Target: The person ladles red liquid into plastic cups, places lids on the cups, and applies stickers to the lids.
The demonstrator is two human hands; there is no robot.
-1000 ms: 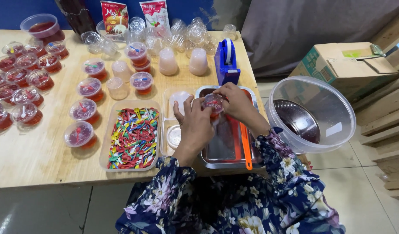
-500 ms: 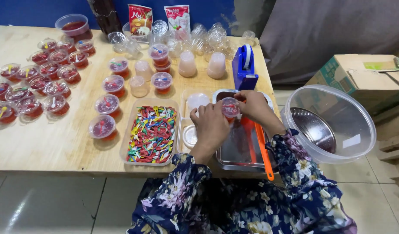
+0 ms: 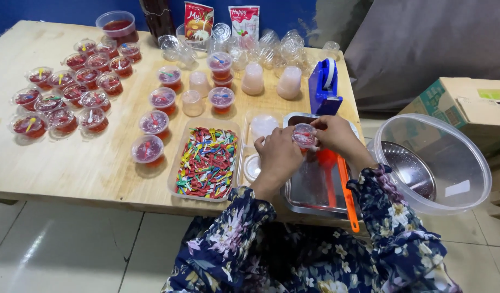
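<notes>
Both my hands hold one small clear lidded cup [image 3: 304, 135] of red jelly above a metal tray [image 3: 315, 192]. My left hand [image 3: 278, 155] grips its left side and my right hand [image 3: 337, 137] pinches its right rim. An orange spatula [image 3: 345, 187] lies in the tray under my right wrist. Left of the hands a clear tray [image 3: 206, 161] is full of small coloured plastic spoons. A stack of clear lids [image 3: 262, 126] sits in a narrow tray just behind my left hand.
Several filled jelly cups [image 3: 79, 97] crowd the wooden table's left half, more stand mid-table [image 3: 162, 100]. A blue tape dispenser [image 3: 324, 88] is behind the tray. A big clear bowl [image 3: 430, 163] holding a metal strainer sits at right, beside a cardboard box [image 3: 467, 106].
The camera view has shifted, so the table sits further right in frame. My hands stay together on the cup over the metal tray, with only slight finger movement.
</notes>
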